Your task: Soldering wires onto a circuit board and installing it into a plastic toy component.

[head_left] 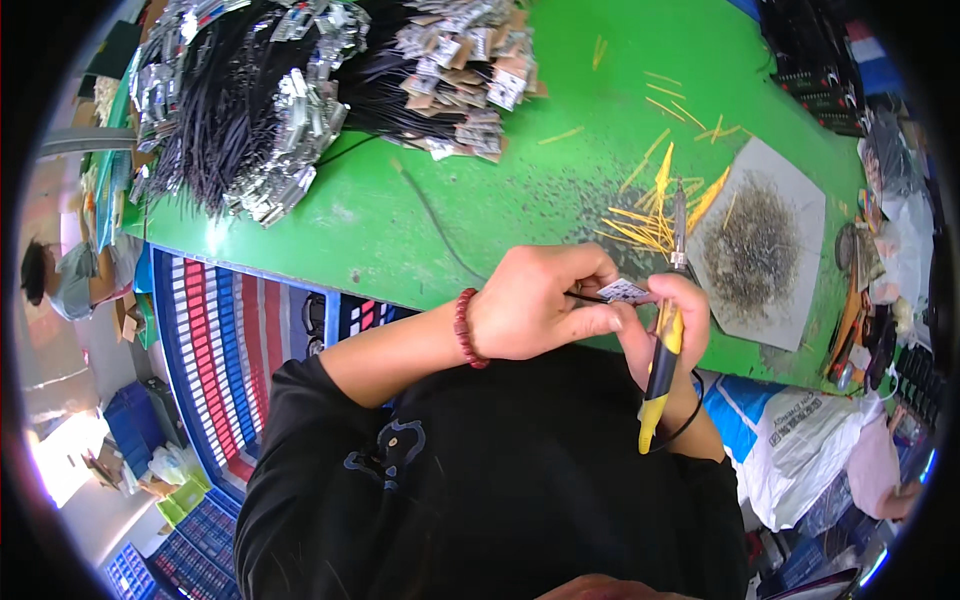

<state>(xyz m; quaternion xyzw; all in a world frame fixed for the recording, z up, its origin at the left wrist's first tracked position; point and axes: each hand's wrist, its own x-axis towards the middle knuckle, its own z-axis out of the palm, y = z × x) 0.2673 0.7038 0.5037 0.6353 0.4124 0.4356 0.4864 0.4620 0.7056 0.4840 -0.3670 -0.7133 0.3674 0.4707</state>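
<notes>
My left hand (530,305), with a red bead bracelet at the wrist, pinches a thin black cable (588,297) in front of my chest. At the cable's end is a small flat white-and-silver piece (624,291), right by the fingertips of both hands; whether the right fingers also grip it I cannot tell. My right hand (690,305) is closed around a yellow-and-black soldering iron (663,365). The iron's metal tip points away from me over the green table, and its dark cord loops down beside my right wrist.
On the green table (560,210) lie large bundles of black cables (215,110) at far left. Loose yellow strips (645,228) sit beyond my hands, beside a grey sheet (720,290) covered in dark specks. Blue crates stand lower left; a white sack (800,440) is at right. A person (80,280) is at far left.
</notes>
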